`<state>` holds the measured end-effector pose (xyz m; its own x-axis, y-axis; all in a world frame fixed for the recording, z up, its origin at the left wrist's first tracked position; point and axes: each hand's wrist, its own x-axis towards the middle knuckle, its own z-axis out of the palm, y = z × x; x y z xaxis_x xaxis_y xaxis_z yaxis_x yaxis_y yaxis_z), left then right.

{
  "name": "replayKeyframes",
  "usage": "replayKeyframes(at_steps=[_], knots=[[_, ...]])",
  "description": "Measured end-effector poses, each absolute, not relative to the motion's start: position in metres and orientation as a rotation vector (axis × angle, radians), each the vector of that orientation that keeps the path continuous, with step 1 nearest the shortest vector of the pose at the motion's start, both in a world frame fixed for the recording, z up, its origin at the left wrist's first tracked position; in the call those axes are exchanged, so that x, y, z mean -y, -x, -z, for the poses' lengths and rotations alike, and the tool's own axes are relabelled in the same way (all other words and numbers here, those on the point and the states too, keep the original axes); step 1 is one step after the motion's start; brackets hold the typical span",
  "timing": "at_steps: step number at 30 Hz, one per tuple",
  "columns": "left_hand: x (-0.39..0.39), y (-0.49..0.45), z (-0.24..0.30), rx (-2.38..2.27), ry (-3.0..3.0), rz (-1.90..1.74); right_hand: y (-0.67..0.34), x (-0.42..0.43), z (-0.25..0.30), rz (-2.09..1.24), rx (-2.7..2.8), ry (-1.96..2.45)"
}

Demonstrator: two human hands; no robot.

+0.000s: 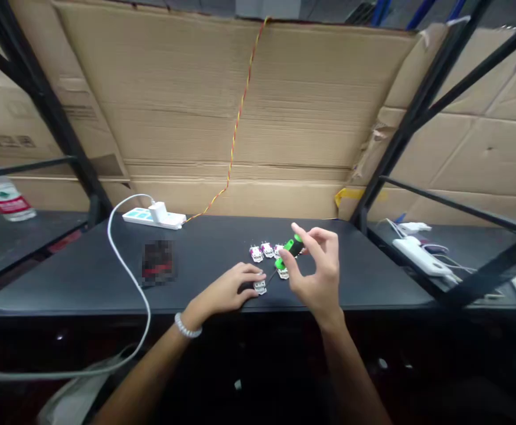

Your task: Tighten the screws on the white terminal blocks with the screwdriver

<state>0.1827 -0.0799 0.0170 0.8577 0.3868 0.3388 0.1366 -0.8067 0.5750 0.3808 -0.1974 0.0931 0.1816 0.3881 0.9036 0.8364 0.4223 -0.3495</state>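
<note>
My right hand (317,274) grips a green and black screwdriver (290,250) between thumb and fingers, its handle tilted up to the right. The thin shaft slants down left toward a small white part (260,285) on the table, but I cannot make out whether the tip touches it. With thumb and fingertips, my left hand (234,287) pinches that part against the table top. Several similar white parts with purple bits (256,254) lie just behind, some half hidden by the screwdriver and my right hand.
On the black table (214,242) a white power strip (154,218) holds a plugged-in charger, its white cable (127,268) looping over the front edge. A blurred dark object (157,261) lies left. Cardboard (240,106) walls the back; black metal posts (399,130) flank both sides.
</note>
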Motion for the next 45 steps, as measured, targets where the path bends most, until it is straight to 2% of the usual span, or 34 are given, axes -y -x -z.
replayKeyframes(at_steps=[6,11,16,21,26,31,36,41,45], knots=[[0.0805,-0.1827,-0.0171,-0.397,-2.47,-0.598,-0.3819,0.1982,-0.0926,0.325,1.496,1.138],[0.0797,-0.1832,-0.0165,-0.395,-2.478,-0.575,-0.3796,0.1969,-0.0918,0.385,1.395,1.184],[0.0797,-0.1832,-0.0165,-0.4,-2.476,-0.578,-0.3781,0.1974,-0.0924,0.248,1.474,1.138],[0.0802,-0.1832,-0.017,-0.396,-2.484,-0.589,-0.3765,0.199,-0.0938,0.33,1.399,1.165],[0.0803,-0.1828,-0.0171,-0.39,-2.47,-0.603,-0.3766,0.2001,-0.0941,0.191,1.485,1.126],[0.0798,-0.183,-0.0165,-0.395,-2.478,-0.592,-0.3764,0.1984,-0.0926,0.307,1.414,1.16],[0.08,-0.1829,-0.0165,-0.393,-2.475,-0.605,-0.3774,0.1992,-0.0932,0.185,1.47,1.135],[0.0803,-0.183,-0.0167,-0.388,-2.48,-0.604,-0.3774,0.1993,-0.094,0.284,1.409,1.196],[0.0802,-0.1831,-0.0177,-0.389,-2.478,-0.609,-0.3787,0.2004,-0.0937,0.173,1.475,1.148]])
